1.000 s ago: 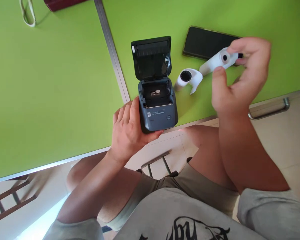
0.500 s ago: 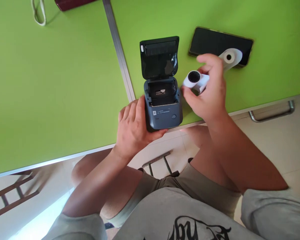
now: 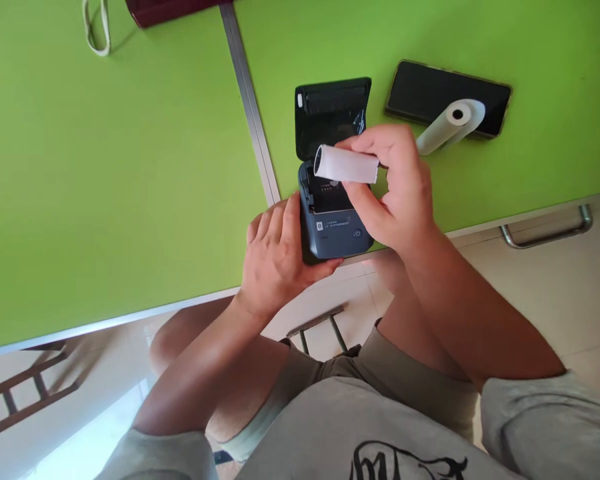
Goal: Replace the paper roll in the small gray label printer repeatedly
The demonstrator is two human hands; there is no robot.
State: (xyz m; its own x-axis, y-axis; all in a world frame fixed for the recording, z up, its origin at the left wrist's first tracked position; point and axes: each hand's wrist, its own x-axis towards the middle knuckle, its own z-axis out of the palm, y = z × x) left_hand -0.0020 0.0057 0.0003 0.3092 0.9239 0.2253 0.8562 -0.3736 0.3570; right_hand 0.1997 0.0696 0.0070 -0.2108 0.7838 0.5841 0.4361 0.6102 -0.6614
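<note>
Paper roll [image 3: 347, 165] held over an open printer [image 3: 335, 237]

So the paper roll's pinched between thumb and fingers of the right hand [image 3: 403, 183], over the printer's bay, lid [image 3: 325, 127] flipped up. The printer's gripped at its left side and near edge by the left hand [image 3: 275, 257], on a green table [image 3: 130, 167]. Part of a phone [image 3: 430, 90] is hidden behind a second roll [image 3: 440, 128].

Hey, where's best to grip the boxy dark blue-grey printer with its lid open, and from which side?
Likely the base of the printer, from its left side, where the left hand cups the wall with its thumb along the near edge. The raised black lid rises from the far edge and could swing, so the blocky base looks steadier.
</note>
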